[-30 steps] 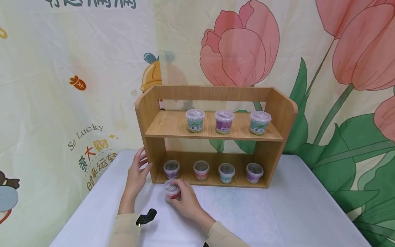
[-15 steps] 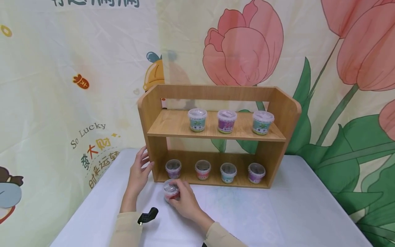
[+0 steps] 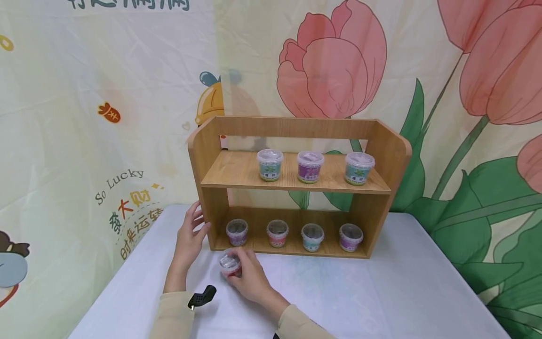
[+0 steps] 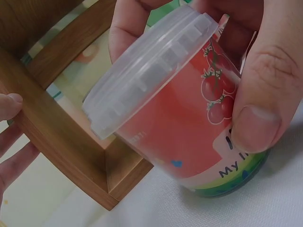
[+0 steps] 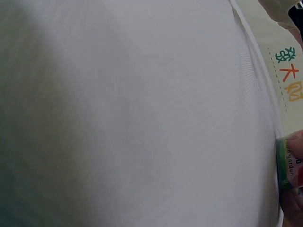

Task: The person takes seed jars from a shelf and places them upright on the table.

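Observation:
My right hand (image 3: pixel 252 278) grips a small plastic cup (image 3: pixel 229 262) with a clear lid, just in front of the shelf's lower left corner. In the left wrist view the red label of this cup (image 4: pixel 175 137) shows cherry tomatoes, and the thumb presses on its side. Fingers of my left hand (image 3: pixel 188 241) rest against the left side panel of the wooden two-tier shelf (image 3: pixel 296 187), thumb near its front edge. A purple-labelled cup (image 3: pixel 237 234) stands on the lower tier, right behind the held one. Only a slice of the held cup (image 5: pixel 289 163) enters the right wrist view.
Three lidded cups stand on the upper tier, a purple one (image 3: pixel 310 168) between two teal ones. Along the lower tier are also a red cup (image 3: pixel 277 235), a blue cup (image 3: pixel 312 239) and another purple cup (image 3: pixel 350 239). A white cloth (image 3: pixel 406 292) covers the table.
My right hand has shifted the red cup slightly to the left, a little away from the shelf's front edge. The left hand stays at the side panel.

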Tool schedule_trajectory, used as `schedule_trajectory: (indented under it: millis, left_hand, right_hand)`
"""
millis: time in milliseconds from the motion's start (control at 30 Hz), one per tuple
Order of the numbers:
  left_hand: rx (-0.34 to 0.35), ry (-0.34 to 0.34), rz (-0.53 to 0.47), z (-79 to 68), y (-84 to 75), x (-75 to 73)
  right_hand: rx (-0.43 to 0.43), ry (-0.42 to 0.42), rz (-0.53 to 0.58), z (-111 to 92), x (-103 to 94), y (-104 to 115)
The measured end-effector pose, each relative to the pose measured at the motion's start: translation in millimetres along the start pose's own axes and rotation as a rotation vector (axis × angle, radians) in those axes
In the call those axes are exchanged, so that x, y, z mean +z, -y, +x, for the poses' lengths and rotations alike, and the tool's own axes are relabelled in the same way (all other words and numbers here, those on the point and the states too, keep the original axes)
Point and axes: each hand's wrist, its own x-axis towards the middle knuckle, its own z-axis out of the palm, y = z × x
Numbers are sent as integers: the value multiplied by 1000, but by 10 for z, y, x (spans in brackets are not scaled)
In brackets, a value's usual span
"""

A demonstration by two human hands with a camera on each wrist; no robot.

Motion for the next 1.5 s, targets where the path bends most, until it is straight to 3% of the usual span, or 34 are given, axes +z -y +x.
schedule_trajectory:
  millis: [167,333,500,633,800,1100,1300,1500]
  left_hand:
    - [3,0,-12,16,4,-1]
    - [4,-3,-15,25,17,-5]
    - [4,-5,-15,22,21,-2]
    - [-2,-2,-7,13,15,-1]
    - [-8,4,-7,-1,7,-3]
    - [-14,4,-12,0,14,7]
    - [-16,7,-9,-5,19,15]
    - [-11,5,-15,-3,21,15]
  right_hand:
    - [-17,40,-16,30,-45,-3]
    - [-43,146,-16,61,-171,-19]
    - [-68,283,21,97,-414,-10]
    - [-48,312,48,122,-690,69]
    - [-72,251,109,183,-1177,281]
    - [-201,-35,141,316,-1969,695]
    - [-217,-194,109,458,-2226,816]
    - [-173,-176,40,625,-2285,886]
